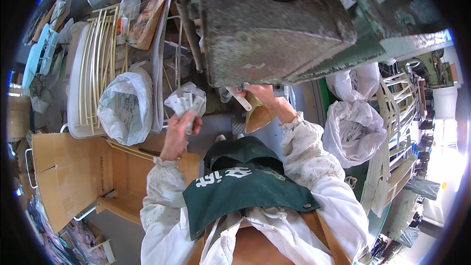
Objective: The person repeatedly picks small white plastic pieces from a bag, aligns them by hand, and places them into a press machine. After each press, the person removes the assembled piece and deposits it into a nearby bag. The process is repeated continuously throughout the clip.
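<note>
My left hand (178, 135) is closed around a fanned bunch of flat, pale metal strips (185, 102), held up left of the machine. To the right, my right hand (265, 95) reaches under the lower edge of a large, worn green-grey machine (274, 44). Its fingertips pinch a single flat metal strip (242, 100) with a rounded end, which slants down from beneath the machine. The machine's edge partly hides these fingers and the strip's upper end. A brownish-yellow curved piece (259, 117) hangs just below my right hand.
A white sack (125, 108) with metal strips inside stands at left, beside long pale rods (98, 68). An open cardboard box (71, 172) lies lower left. At right stands another white sack (354, 135) with metal pieces, near a stack of pale slats (395, 142).
</note>
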The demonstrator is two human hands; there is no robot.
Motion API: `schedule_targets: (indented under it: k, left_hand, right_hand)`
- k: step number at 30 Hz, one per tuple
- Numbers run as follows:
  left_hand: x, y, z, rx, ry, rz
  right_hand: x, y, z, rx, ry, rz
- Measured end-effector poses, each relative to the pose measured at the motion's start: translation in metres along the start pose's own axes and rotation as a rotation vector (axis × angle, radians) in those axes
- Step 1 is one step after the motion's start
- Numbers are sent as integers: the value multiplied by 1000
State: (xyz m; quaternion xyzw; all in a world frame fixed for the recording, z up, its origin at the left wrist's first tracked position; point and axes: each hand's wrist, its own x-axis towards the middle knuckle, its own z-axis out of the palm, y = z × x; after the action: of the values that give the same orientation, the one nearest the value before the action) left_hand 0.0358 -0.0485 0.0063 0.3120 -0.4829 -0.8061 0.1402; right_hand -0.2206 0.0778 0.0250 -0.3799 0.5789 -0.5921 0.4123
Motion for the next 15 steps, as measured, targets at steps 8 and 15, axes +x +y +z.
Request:
schedule_targets:
  k: [8, 15]
  left_hand:
    - [-7, -9, 51, -26, -128, 37]
    - [-22, -11, 64, -12, -139, 43]
  right_hand:
    - [7, 12, 13, 6, 89, 90]
    - [-35, -41, 15, -558, 120, 13]
